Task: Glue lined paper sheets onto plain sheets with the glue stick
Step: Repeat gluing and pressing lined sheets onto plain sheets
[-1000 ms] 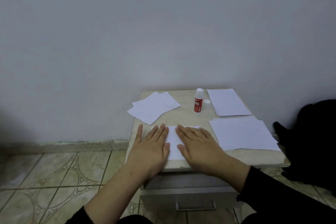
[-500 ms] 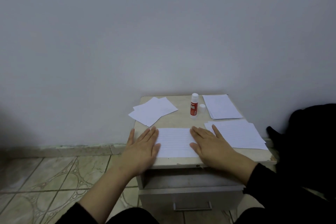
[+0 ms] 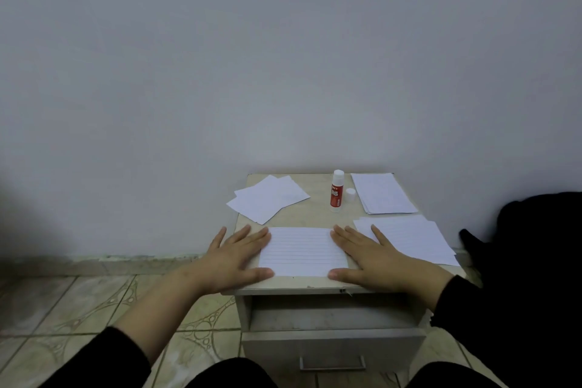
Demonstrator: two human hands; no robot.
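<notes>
Plain pale wall [image 3: 283, 57] behind a small beige nightstand [image 3: 315, 217], drawer [image 3: 333, 346] below its front edge; patterned floor tiles [image 3: 78, 309] left, dim light.

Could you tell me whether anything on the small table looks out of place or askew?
The glue stick stands uncapped, its cap lying loose beside it. The plain sheets at the back left lie fanned and skewed, one corner past the table edge. The front table edge looks chipped near the right hand.

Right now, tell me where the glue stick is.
In the head view, the glue stick stands upright at the back of the table, its cap just right of it, left of the far lined stack.
</notes>
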